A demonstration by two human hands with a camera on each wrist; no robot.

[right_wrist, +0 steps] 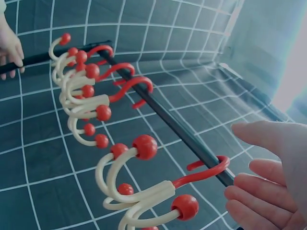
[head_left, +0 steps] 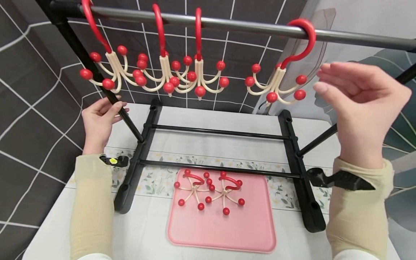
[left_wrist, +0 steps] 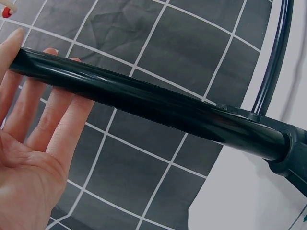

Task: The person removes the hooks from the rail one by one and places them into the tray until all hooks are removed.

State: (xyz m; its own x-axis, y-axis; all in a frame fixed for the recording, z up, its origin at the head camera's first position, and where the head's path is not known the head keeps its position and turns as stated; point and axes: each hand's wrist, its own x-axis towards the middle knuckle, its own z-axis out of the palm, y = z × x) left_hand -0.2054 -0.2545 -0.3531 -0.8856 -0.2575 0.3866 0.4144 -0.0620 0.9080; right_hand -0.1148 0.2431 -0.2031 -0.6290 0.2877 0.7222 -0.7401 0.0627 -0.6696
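Note:
Several red-and-cream multi-arm hooks hang from the grey top bar (head_left: 234,25) of a black rack. The rightmost hook (head_left: 279,76) (right_wrist: 158,187) hangs just left of my right hand (head_left: 360,104) (right_wrist: 268,182), which is held up, fingers relaxed, holding nothing. My left hand (head_left: 99,121) (left_wrist: 33,143) rests with straight fingers against the rack's slanted black left post (head_left: 107,90) (left_wrist: 153,103). Two more hooks (head_left: 209,189) lie on a pink mat (head_left: 221,224) on the table.
The rack's black base rails (head_left: 217,168) and feet (head_left: 133,169) stand on a white table with a floral runner (head_left: 156,177). A dark grid-patterned backdrop (head_left: 32,90) covers the back and left. The other three hooks (head_left: 156,72) crowd the bar's left half.

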